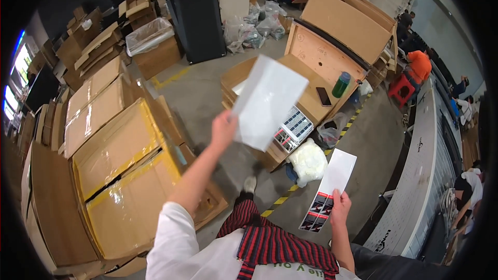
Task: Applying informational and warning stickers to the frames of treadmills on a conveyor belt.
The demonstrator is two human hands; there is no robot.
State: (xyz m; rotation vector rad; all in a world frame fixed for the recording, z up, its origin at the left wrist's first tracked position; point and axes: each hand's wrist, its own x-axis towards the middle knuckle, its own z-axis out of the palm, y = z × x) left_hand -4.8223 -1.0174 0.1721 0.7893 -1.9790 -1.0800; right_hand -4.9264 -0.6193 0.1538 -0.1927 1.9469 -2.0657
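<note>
My left hand, raised at mid-picture, is closed on the edge of a white sheet. The sheet is slightly blurred and tilted over the front of a cardboard-topped work surface. Lower on the right, my right hand grips a label strip. White shows on the strip's upper part, and dark labels with red bands cover its lower part. Behind the left sheet lies a stack of printed label sheets, partly hidden by it. Beside the stack sits a lumpy white plastic bundle.
On the work surface are a phone and a green bottle. Large taped cartons fill the left side. A black case stands behind. A person in orange is near a red stool on the right.
</note>
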